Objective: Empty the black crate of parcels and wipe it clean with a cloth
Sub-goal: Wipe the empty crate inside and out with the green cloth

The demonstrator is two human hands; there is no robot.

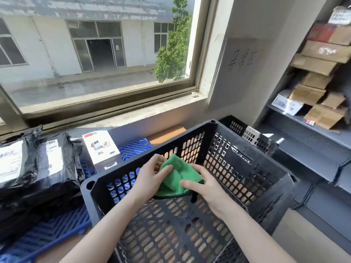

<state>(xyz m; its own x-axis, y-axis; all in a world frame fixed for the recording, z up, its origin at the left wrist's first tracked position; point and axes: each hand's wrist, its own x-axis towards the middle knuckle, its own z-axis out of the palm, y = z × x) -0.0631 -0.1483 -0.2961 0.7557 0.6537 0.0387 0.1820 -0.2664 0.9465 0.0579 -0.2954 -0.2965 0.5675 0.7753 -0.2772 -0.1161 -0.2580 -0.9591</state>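
Both hands, left [150, 172] and right [205, 184], pinch the green cloth [175, 177] inside the emptied crate [247, 168], near its far wall. Soft and light, it probably wipes best bunched into a pad.

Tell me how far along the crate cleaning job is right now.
The emptying looks done: the black crate holds no parcels, and the black-wrapped parcels and a white box sit to its left. In hand: the left hand and right hand are gripping the green cloth inside it. Wiping remains.
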